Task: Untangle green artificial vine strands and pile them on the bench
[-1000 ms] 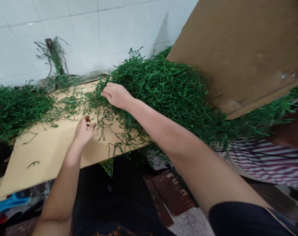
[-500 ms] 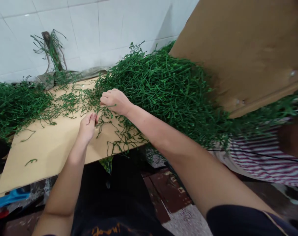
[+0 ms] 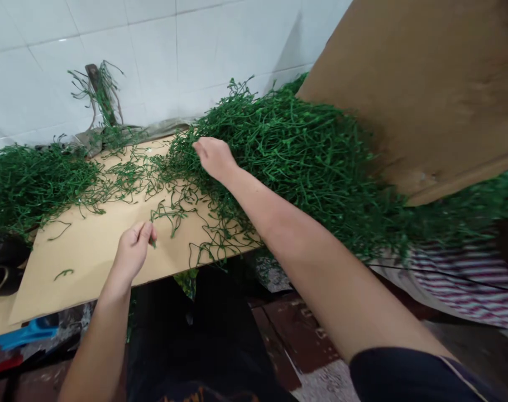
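My left hand [image 3: 133, 250] is closed, thumb against the fingers, just above the cardboard sheet [image 3: 86, 257]. It pinches a thin green stem [image 3: 154, 243], only a short bit of which shows by the fingertips. My right hand [image 3: 215, 158] reaches to the near left side of a big heap of thin, tangled green stems [image 3: 296, 145]. Its fingers are drawn together, and what is in them, if anything, is hidden. Loose green stems [image 3: 178, 209] lie on the cardboard between my two hands.
A second green pile [image 3: 36, 184] lies at the left. Stems hang on an upright post [image 3: 95, 84] by the tiled wall [image 3: 220, 50]. A large cardboard panel [image 3: 430, 95] leans at the right, near a person's striped garment [image 3: 463, 282]. Dark cylinders [image 3: 3, 279] stand at the left edge.
My left hand has moved left and towards me, away from the right hand. My right hand has moved right and away from me to the heap. The view has shifted slightly.
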`<state>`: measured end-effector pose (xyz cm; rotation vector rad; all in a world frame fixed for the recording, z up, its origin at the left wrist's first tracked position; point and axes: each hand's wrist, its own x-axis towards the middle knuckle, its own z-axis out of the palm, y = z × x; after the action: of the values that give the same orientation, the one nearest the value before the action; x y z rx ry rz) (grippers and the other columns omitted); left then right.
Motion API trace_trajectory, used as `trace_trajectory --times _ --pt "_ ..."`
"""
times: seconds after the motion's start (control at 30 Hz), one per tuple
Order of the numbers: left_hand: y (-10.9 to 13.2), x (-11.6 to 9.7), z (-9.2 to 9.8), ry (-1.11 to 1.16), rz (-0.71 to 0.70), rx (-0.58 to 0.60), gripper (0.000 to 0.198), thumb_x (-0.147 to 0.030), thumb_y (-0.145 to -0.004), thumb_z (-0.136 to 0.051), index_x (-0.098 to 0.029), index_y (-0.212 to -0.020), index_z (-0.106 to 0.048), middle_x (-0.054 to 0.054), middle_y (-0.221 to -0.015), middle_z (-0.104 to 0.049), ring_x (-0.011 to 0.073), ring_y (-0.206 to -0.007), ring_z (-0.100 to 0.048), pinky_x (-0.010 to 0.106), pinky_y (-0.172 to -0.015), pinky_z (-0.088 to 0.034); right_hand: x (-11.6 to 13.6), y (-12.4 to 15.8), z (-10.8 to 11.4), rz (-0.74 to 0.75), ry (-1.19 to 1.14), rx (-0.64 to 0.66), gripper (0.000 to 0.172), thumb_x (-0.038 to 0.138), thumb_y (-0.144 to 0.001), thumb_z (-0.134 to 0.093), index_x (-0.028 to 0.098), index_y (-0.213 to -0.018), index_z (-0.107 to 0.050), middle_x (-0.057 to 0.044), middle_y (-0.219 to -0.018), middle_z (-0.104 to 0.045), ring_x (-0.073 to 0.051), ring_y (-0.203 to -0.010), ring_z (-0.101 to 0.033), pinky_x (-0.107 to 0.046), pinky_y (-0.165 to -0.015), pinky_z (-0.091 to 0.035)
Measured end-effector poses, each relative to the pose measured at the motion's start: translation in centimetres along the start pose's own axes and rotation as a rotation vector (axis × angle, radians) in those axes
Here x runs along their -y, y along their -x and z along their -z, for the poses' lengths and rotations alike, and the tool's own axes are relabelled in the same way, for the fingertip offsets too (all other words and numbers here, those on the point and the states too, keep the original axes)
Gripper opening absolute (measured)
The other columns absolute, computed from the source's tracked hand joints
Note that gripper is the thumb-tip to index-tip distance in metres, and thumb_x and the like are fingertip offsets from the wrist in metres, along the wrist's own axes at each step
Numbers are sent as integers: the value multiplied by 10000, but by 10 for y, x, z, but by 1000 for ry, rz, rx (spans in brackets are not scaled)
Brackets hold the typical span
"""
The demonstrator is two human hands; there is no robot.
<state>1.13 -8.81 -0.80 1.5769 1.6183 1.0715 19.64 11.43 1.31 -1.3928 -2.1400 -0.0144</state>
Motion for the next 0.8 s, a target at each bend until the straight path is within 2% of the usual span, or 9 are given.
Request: trace_trajectory --times 0.07,0.13,0.2,0.27,0.33,0.43,0.53,0.67,0.8 --pt "-26 14 -5 0 11 -44 291 -391 -821 -421 -164 -698 -556 39 -691 -605 137 -677 -540 263 -674 -437 16 3 9 114 -168 61 381 267 -930 -291 105 -838 -624 -83 -834 -624 -144 -769 -525 -263 -745 -355" --pt "-51 23 -12 -25 38 -67 326 -406 -785 -492 -132 -933 -589 109 -961 -651 175 -844 -586 303 -764 -455 34 6 19 182 -299 190 376 266 -917 -337 113 -739 -630 -39 -720 -591 -116 -699 -497 -247 -723 -357" --pt "-69 24 -21 -73 25 -110 521 -438 -744 -559 -111 -1148 -520 177 -1215 -557 228 -1033 -558 354 -849 -445 45 9 27 192 -372 316 356 276 -897 -395 116 -691 -637 3 -590 -515 -95 -605 -435 -247 -674 -350" --pt "-79 19 -29 -97 -45 -135 652 -466 -717 -595 -106 -1243 -456 199 -1318 -473 261 -1143 -500 386 -908 -419 49 14 33 172 -438 397 332 299 -881 -439 117 -694 -645 31 -517 -443 -80 -542 -372 -249 -626 -337" --pt "-84 11 -38 -56 -134 -104 639 -451 -718 -604 -103 -1236 -463 185 -1279 -510 251 -1129 -506 374 -914 -417 49 18 35 161 -550 447 329 335 -873 -459 119 -700 -638 37 -512 -440 -70 -523 -364 -242 -598 -336" --pt "-88 2 -51 46 -166 14 333 -368 -802 -502 -112 -1001 -578 105 -938 -651 178 -865 -588 302 -789 -453 47 24 34 132 -736 443 378 416 -869 -449 128 -674 -598 27 -536 -475 -61 -527 -402 -226 -578 -351" --pt "-84 0 -58 47 -165 48 273 -322 -858 -375 -163 -712 -543 15 -595 -546 129 -590 -508 257 -621 -413 45 26 31 33 -791 336 420 460 -870 -424 138 -628 -544 28 -516 -458 -59 -503 -385 -219 -556 -349" --pt "-68 -5 -61 -96 -232 17 289 -334 -858 -372 -196 -615 -446 -10 -544 -457 123 -536 -430 251 -555 -338 42 24 19 -122 -748 219 379 326 -900 -407 148 -574 -484 38 -484 -403 -68 -486 -349 -226 -563 -335" --pt "-55 -12 -63 -132 -185 -41 321 -356 -874 -336 -201 -608 -423 -5 -555 -466 130 -554 -440 252 -551 -326 42 17 1 -191 -707 147 370 240 -900 -385 149 -552 -472 33 -498 -393 -75 -499 -363 -231 -586 -332"
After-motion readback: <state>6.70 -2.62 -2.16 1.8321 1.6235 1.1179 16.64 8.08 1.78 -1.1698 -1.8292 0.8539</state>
